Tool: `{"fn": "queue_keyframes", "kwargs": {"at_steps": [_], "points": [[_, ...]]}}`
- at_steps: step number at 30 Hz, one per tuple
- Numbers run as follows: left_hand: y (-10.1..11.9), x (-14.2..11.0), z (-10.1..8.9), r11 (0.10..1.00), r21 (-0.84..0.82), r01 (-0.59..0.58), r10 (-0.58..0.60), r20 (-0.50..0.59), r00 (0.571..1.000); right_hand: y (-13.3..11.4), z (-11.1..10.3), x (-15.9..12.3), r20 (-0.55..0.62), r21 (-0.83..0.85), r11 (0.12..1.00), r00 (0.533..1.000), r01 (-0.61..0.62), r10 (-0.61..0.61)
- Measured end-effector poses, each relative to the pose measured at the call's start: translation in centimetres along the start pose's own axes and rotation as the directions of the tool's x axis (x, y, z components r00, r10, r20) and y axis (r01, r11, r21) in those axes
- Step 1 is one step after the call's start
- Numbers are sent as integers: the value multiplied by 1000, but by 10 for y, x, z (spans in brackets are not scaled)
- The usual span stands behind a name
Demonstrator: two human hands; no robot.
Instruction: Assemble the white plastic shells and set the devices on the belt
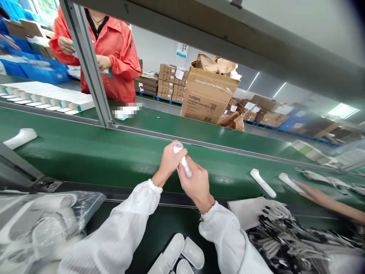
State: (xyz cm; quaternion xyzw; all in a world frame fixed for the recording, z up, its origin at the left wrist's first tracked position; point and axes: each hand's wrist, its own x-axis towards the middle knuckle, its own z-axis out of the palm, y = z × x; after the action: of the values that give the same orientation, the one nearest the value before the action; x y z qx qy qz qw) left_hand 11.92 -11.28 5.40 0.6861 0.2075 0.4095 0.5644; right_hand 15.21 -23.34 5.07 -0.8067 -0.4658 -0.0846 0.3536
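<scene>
A white forehead thermometer (186, 167), its round end tipped up and away from me, is held over the green conveyor belt. My left hand (170, 160) is closed round its upper part, the thumb across it. Lower down, my right hand (196, 182) grips the same thermometer, with fingers wrapped along its side. The hands nearly touch, and they hide much of the thermometer. Below my forearms lie several white plastic covers (193, 252) on a dark green surface.
Clear bags of white parts (51, 224) lie at left; a pile of grey straps (285, 232) is at right. On the belt are white thermometers (262, 183); another person's hand (313, 192) reaches one. A red-jacketed person (114, 57) stands behind a metal post (88, 64), near a carton (209, 95).
</scene>
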Motion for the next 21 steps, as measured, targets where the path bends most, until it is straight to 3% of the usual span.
{"fn": "queue_keyframes", "kwargs": {"at_steps": [3, 6, 10, 12, 14, 17, 19, 21], "points": [[-11, 6, -12, 989, 151, -3, -14, 107, 994, 3, 4, 4, 133, 19, 1000, 991, -15, 12], [-27, 17, -38, 938, 346, 8, -81, 198, 977, 17, -10, -5, 324, 135, 990, 946, -26, -20], [-53, 33, -81, 803, 531, 270, -345, 44, 938, 42, -45, -57, 426, 211, 963, 903, -165, 61], [-64, 39, -97, 724, 607, 329, -399, -21, 917, 50, -61, -90, 526, 210, 956, 848, -205, 67], [-74, 43, -104, 670, 684, 288, -359, -41, 932, 54, -71, -119, 610, 184, 961, 791, -206, 53], [-86, 46, -102, 632, 763, 136, -229, 16, 973, 52, -74, -143, 680, 119, 981, 732, -155, 33], [-90, 46, -97, 627, 776, 68, -178, 58, 982, 49, -69, -148, 687, 84, 991, 727, -108, 21], [-91, 45, -92, 638, 768, 51, -172, 78, 982, 47, -61, -148, 648, 71, 995, 762, -75, 11]]}}
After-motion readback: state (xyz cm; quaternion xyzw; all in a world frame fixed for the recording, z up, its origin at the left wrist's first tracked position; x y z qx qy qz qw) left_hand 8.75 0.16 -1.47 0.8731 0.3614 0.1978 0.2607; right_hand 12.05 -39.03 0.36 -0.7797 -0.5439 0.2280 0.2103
